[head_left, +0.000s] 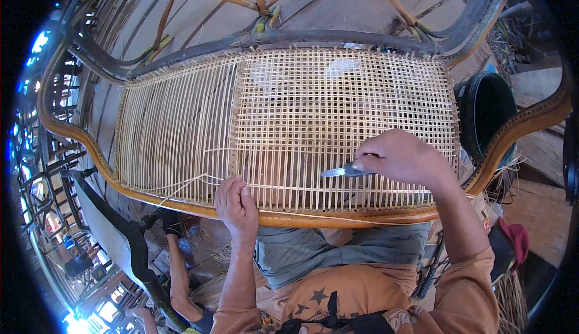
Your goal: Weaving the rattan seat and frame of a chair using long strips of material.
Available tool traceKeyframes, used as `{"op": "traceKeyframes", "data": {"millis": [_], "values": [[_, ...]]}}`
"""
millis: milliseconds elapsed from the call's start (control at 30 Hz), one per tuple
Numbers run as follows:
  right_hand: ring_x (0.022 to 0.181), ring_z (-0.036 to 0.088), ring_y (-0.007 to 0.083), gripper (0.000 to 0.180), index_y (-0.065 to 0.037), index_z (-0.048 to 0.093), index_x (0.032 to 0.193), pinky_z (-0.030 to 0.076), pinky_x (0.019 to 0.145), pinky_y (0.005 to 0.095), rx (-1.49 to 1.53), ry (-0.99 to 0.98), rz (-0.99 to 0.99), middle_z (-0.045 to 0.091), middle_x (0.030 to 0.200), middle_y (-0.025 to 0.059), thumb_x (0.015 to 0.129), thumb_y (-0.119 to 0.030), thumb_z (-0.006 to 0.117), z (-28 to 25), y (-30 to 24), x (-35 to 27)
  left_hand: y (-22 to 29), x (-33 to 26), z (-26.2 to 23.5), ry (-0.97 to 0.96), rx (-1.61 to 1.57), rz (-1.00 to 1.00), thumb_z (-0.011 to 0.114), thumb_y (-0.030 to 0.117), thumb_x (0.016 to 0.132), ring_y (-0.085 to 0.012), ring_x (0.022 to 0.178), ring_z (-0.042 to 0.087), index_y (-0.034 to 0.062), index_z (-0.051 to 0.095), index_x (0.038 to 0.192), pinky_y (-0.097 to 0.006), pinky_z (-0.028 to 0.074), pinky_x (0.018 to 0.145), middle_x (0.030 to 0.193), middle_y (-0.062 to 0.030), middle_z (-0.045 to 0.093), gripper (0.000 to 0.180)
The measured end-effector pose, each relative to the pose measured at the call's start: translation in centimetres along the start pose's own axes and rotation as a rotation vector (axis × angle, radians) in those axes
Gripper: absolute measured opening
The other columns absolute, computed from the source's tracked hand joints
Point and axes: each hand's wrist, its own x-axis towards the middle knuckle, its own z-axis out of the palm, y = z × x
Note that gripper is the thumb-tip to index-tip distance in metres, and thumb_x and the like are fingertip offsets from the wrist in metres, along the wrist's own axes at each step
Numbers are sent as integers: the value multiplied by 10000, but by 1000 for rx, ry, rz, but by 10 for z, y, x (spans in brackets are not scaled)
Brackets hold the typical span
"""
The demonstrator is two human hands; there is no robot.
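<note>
A woven cane panel (338,99) fills the right part of a curved rattan seat frame (344,218) across my lap. Its far part is a tight grid; nearer me the cross strands thin out. My right hand (401,159) is closed on a small knife (338,171), its metal blade pointing left just over the open weave. At the front rail, left of the grid, my left hand (237,204) has its fingers curled together by a loose pale cane strand (202,178), apparently pinching it. Part of that strand is hidden by the fingers.
Left of a middle divider (233,111), the strands (175,129) run one way only. A dark bucket (488,114) stands beyond the right end. Another person's arm (179,274) shows at lower left beside a dark curved frame piece (117,237). Cane scraps litter the floor.
</note>
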Motion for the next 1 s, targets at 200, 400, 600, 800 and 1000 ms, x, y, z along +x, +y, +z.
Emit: {"op": "traceKeyframes", "data": {"millis": [200, 400, 600, 800, 1000], "values": [[637, 585, 280, 237, -64, 641, 864, 450, 603, 377, 101, 157, 116, 595, 689, 126, 873, -265, 518, -5, -2, -7, 0, 4, 0, 7, 30, 29, 538, 23, 792, -289, 956, 558, 38, 566, 917, -401, 411, 860, 989, -107, 590, 129], [654, 588, 308, 270, -69, 628, 832, 451, 608, 410, 138, 216, 186, 594, 693, 134, 869, -306, 506, 3, 10, -14, -2, 2, -2, -4, 33, 22, 544, 15, 786, -287, 963, 560, 46, 566, 920, -401, 408, 863, 987, -105, 592, 139], [558, 541, 231, 207, -54, 649, 878, 427, 551, 328, 36, 149, 146, 569, 662, 107, 860, -237, 554, 1, 11, -19, 0, 2, 0, -5, 53, 16, 542, 9, 785, -282, 962, 563, 49, 567, 933, -397, 406, 866, 982, -105, 594, 155], [590, 566, 272, 218, -71, 641, 877, 434, 554, 357, -14, 123, 30, 584, 684, 119, 858, -272, 556, 9, -4, 4, 3, 4, -1, -9, 52, 25, 542, 6, 783, -276, 968, 563, 50, 569, 937, -396, 400, 871, 993, -102, 592, 163], [547, 537, 165, 265, -34, 619, 922, 419, 520, 302, 362, 438, 146, 557, 649, 52, 876, -284, 544, 6, 10, -12, 23, 12, -14, -86, 176, 40, 566, 11, 774, -279, 1005, 532, 47, 578, 943, -388, 398, 874, 1014, -99, 577, 173]]}}
